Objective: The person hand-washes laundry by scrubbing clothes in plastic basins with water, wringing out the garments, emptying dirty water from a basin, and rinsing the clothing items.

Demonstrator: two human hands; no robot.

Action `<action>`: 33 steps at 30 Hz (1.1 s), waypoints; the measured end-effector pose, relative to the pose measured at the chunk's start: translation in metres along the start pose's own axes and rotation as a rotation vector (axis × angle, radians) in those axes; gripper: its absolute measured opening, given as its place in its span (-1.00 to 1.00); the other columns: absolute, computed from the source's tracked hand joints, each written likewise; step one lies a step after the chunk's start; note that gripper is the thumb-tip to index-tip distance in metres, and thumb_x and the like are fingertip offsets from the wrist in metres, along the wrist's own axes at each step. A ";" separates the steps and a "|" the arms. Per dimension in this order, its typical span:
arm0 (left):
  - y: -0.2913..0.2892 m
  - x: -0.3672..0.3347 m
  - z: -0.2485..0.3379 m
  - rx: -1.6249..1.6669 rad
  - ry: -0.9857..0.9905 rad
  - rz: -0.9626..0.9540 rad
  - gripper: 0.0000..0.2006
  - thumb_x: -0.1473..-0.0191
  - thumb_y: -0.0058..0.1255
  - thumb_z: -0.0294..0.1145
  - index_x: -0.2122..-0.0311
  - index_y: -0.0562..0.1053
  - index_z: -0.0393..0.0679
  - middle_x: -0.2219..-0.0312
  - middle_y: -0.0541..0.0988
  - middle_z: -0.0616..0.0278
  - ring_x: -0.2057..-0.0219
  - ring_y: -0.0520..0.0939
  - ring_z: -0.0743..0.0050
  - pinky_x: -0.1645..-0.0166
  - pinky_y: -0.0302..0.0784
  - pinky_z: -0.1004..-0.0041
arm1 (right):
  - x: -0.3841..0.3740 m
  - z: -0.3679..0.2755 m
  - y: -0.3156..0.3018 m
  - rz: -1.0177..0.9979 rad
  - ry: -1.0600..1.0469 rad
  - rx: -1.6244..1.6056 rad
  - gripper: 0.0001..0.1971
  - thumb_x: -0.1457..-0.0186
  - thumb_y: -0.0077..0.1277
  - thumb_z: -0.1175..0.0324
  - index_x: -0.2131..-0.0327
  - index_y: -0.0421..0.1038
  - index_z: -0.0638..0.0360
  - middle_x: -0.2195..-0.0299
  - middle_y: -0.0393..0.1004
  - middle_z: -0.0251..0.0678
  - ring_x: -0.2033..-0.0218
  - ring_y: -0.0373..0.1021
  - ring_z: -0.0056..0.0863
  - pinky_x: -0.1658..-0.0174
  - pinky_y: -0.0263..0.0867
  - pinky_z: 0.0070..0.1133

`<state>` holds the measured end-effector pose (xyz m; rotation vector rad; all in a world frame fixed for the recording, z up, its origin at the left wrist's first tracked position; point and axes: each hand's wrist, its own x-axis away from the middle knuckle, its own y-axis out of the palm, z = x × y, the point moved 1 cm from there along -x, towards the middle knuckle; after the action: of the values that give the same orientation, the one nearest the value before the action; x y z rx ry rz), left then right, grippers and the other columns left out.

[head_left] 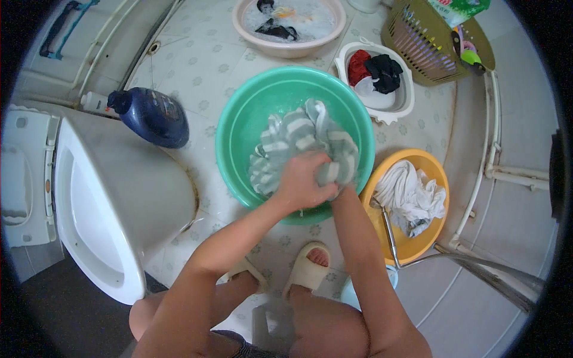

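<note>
A striped cloth (292, 134) in grey and white is held bunched inside a large green basin (239, 131), which is set on the patterned tile floor (206, 65). Part of the cloth is gripped by the left hand (305, 176), whose fingers are curled over a fold. The right hand (342, 192) is brought in against the cloth, just beside the left, but its fingers are mostly hidden, so how far they are closed cannot be told. To the right of the green basin, a yellow basin (412, 247) is filled partly with crumpled white laundry (412, 194), and a metal handle (390, 235) is leaned over its rim. Beyond, red and black clothes (383, 73) are contained in a small white basin (401, 112), near an olive plastic basket (415, 45). At the far side, dark items (277, 30) are soaked in sudsy water in a pink basin (289, 50). On the left, a dark blue bottle (156, 117) is placed near the toilet (158, 197). Pale slippers (310, 273) are worn on the feet below.
</note>
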<state>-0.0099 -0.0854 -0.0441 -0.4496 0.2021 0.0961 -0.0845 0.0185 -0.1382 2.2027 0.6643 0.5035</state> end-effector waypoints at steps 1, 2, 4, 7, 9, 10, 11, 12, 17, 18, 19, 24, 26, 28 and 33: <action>-0.002 -0.003 -0.007 -0.071 -0.063 0.004 -0.66 0.44 0.14 -0.34 0.42 0.43 -0.23 0.43 0.49 -0.04 0.38 0.52 -0.05 0.28 0.43 0.24 | 0.003 0.002 0.002 0.027 0.028 -0.025 -0.41 0.04 -0.05 -0.05 0.02 0.24 0.15 0.07 0.33 -0.22 0.07 0.28 -0.29 -0.04 0.15 -0.38; -0.003 -0.005 -0.013 -0.141 -0.127 0.008 -0.67 0.42 0.11 -0.31 0.42 0.44 -0.21 0.44 0.50 -0.05 0.41 0.52 -0.06 0.32 0.43 0.21 | 0.005 0.005 0.005 0.048 0.062 -0.059 -0.42 0.04 -0.05 -0.04 0.02 0.24 0.15 0.07 0.33 -0.22 0.07 0.28 -0.29 -0.04 0.16 -0.38; -0.006 -0.006 -0.024 -0.239 -0.136 0.015 -0.66 0.40 0.07 -0.29 0.40 0.45 -0.20 0.46 0.50 -0.05 0.45 0.52 -0.06 0.35 0.44 0.20 | 0.008 0.011 0.002 0.127 0.131 -0.133 -0.42 0.04 -0.04 -0.02 0.02 0.24 0.15 0.07 0.33 -0.22 0.07 0.28 -0.29 -0.04 0.16 -0.39; -0.022 -0.005 -0.046 -0.394 -0.128 0.025 -0.63 0.36 0.01 -0.27 0.33 0.45 -0.18 0.46 0.51 -0.06 0.47 0.52 -0.04 0.34 0.44 0.16 | 0.011 0.014 0.003 0.213 0.213 -0.251 -0.43 0.04 -0.02 0.00 0.02 0.24 0.15 0.06 0.33 -0.21 0.07 0.28 -0.29 -0.03 0.16 -0.39; -0.041 -0.009 -0.056 -0.445 -0.113 0.026 -0.61 0.35 -0.01 -0.27 0.29 0.44 -0.17 0.44 0.51 -0.06 0.45 0.53 -0.02 0.30 0.44 0.14 | 0.016 -0.006 0.013 0.223 0.233 -0.284 -0.43 0.04 -0.02 0.01 0.02 0.23 0.16 0.06 0.33 -0.21 0.07 0.28 -0.29 -0.03 0.16 -0.39; -0.054 -0.013 -0.060 -0.625 -0.283 -0.027 -0.57 0.34 0.01 -0.25 0.24 0.42 -0.16 0.31 0.47 -0.06 0.33 0.50 -0.02 0.19 0.39 0.13 | 0.018 -0.029 0.024 0.285 0.171 0.198 -0.45 0.04 0.00 0.08 0.01 0.22 0.18 0.07 0.32 -0.16 0.06 0.27 -0.26 -0.01 0.18 -0.38; -0.061 -0.016 -0.062 -0.797 -0.449 -0.083 -0.54 0.32 0.03 -0.23 0.19 0.41 -0.15 0.18 0.44 -0.07 0.21 0.48 -0.02 0.08 0.34 0.13 | 0.021 -0.047 0.026 0.342 0.096 0.685 -0.47 0.04 0.03 0.16 0.01 0.21 0.20 0.08 0.32 -0.10 0.05 0.26 -0.24 0.01 0.19 -0.37; -0.065 -0.017 -0.061 -0.791 -0.446 -0.085 -0.54 0.32 0.03 -0.23 0.19 0.41 -0.15 0.18 0.44 -0.07 0.21 0.48 -0.02 0.08 0.34 0.13 | 0.021 -0.055 0.021 0.347 0.094 0.689 -0.47 0.04 0.03 0.16 0.01 0.21 0.20 0.08 0.32 -0.10 0.05 0.26 -0.24 0.01 0.19 -0.37; -0.049 -0.018 -0.071 -0.930 -0.308 -0.345 -0.35 0.18 -0.08 0.15 -0.07 0.25 0.14 -0.21 -0.10 0.02 -0.19 -0.11 -0.23 -0.20 -0.26 -0.03 | 0.013 -0.022 0.015 0.377 -0.101 1.748 -0.28 0.09 0.02 0.33 -0.15 -0.07 0.17 -0.10 -0.01 -0.02 0.06 0.22 -0.06 0.04 0.21 -0.32; -0.034 -0.015 -0.078 -0.839 -0.259 -0.506 -0.31 0.16 -0.12 0.24 -0.13 0.19 0.26 -0.22 -0.15 0.01 -0.22 -0.19 -0.22 -0.21 -0.38 -0.09 | 0.007 -0.004 0.006 0.337 -0.008 1.815 -0.24 0.09 0.01 0.36 -0.18 -0.14 0.13 -0.13 -0.08 -0.02 0.08 0.21 0.00 0.03 0.21 -0.30; -0.022 -0.011 -0.091 -0.845 -0.318 -0.522 -0.27 0.14 -0.21 0.34 -0.18 0.06 0.41 -0.24 -0.25 0.05 -0.24 -0.34 -0.14 -0.19 -0.57 -0.11 | 0.001 0.005 0.003 0.331 0.003 1.815 -0.24 0.09 0.01 0.36 -0.18 -0.14 0.13 -0.13 -0.08 -0.02 0.08 0.21 0.00 0.03 0.21 -0.30; 0.007 -0.024 -0.133 -0.783 -0.321 -0.529 -0.29 0.08 -0.29 0.32 -0.19 0.04 0.32 -0.23 -0.19 0.08 -0.24 -0.26 -0.07 -0.21 -0.52 -0.07 | -0.019 0.027 -0.053 0.327 0.173 2.100 -0.39 0.08 -0.06 0.41 -0.11 0.01 0.13 -0.08 0.05 0.02 0.03 0.20 -0.01 0.02 0.20 -0.28; 0.010 -0.040 -0.143 -0.749 -0.288 -0.516 -0.29 0.07 -0.32 0.31 -0.20 0.04 0.29 -0.23 -0.16 0.11 -0.25 -0.25 -0.03 -0.22 -0.49 -0.05 | -0.035 0.018 -0.065 0.352 0.006 2.198 -0.51 0.09 -0.07 0.42 -0.01 0.20 0.14 -0.02 0.14 0.05 0.02 0.22 -0.05 0.02 0.20 -0.29; 0.006 -0.047 -0.155 -0.861 -0.324 -0.684 -0.25 0.09 -0.30 0.32 -0.21 0.01 0.24 -0.23 -0.11 0.12 -0.24 -0.16 -0.01 -0.23 -0.42 -0.03 | -0.050 0.009 -0.053 0.501 0.304 2.020 -0.53 0.19 -0.01 0.46 0.08 0.27 0.14 0.10 0.32 -0.01 0.09 0.30 -0.17 0.05 0.23 -0.33; -0.016 -0.031 -0.116 -0.689 -0.244 -0.517 -0.07 0.27 0.05 0.19 -0.20 -0.01 0.02 -0.18 0.00 -0.03 -0.18 0.06 -0.01 -0.23 -0.27 0.02 | -0.017 -0.050 0.021 0.496 -0.211 1.595 -0.59 0.32 0.07 0.45 0.25 0.35 0.21 0.32 0.45 -0.09 0.25 0.40 -0.21 0.18 0.30 -0.42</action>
<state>-0.0580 -0.1520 -0.1329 -1.1546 -0.2029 -0.2975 -0.1182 0.0241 -0.0930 3.8862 0.3675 -0.2073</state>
